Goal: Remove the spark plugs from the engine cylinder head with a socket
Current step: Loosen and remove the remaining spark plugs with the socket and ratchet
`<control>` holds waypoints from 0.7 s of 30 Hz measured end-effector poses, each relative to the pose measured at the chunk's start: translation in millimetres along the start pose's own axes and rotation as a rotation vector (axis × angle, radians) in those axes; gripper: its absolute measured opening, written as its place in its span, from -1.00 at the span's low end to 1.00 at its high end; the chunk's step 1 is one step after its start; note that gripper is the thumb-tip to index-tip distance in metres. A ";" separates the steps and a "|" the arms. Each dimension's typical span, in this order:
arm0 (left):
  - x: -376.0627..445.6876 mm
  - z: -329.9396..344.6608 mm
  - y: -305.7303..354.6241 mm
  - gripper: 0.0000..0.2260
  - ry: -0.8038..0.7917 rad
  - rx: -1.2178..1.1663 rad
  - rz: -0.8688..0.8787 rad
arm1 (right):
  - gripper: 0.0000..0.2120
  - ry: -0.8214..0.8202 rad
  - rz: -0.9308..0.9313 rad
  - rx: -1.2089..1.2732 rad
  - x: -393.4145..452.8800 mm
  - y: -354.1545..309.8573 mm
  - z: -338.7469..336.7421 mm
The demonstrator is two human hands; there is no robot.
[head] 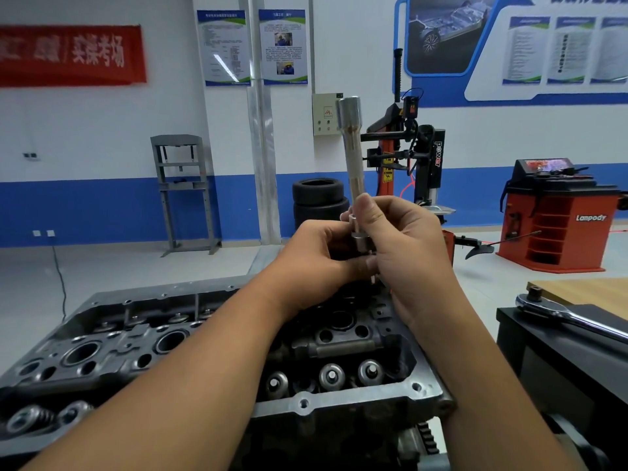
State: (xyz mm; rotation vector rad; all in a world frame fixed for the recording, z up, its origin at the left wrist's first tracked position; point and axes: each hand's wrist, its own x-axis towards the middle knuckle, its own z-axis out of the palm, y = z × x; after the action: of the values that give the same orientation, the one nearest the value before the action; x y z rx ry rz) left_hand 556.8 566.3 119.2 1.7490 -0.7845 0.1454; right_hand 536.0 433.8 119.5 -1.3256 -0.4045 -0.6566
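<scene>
A long silver spark plug socket [352, 147] stands upright in front of me, above the engine cylinder head [112, 345]. My right hand [407, 246] grips its lower shaft with thumb and fingers. My left hand [316, 260] curls around the socket's bottom end, where a small metal tip pokes out below; whether that is a spark plug I cannot tell. The cylinder head lies flat under my forearms, with round plug wells and valve springs showing. A chrome ratchet handle [571, 316] lies on the black bench at the right.
The black bench [560, 355] and a wooden tabletop [591, 292] stand to the right. Behind are stacked tyres [319, 195], a tyre changer [407, 154], a red wheel balancer [557, 215] and a grey shop press [183, 188] on an open floor.
</scene>
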 end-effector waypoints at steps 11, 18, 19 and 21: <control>-0.6 -0.5 1.1 -0.73 0.013 0.067 -0.012 | -0.71 0.022 0.005 0.039 0.6 1.9 -3.1; 1.1 -0.6 -1.5 -0.72 0.007 0.139 0.003 | -0.73 0.029 0.077 0.086 1.9 -0.5 -1.5; 0.8 -0.4 -0.9 -0.68 0.011 0.142 0.003 | -0.69 0.010 0.059 0.070 1.2 -0.8 -2.4; 0.3 -0.2 0.3 -0.63 0.013 0.162 0.011 | -0.64 -0.011 0.023 0.034 -0.3 -0.7 -3.1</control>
State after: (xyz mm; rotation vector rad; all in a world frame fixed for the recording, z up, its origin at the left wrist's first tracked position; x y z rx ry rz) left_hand 556.9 566.3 119.7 1.8946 -0.7904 0.2331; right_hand 535.1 430.8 119.2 -1.3000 -0.4077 -0.6210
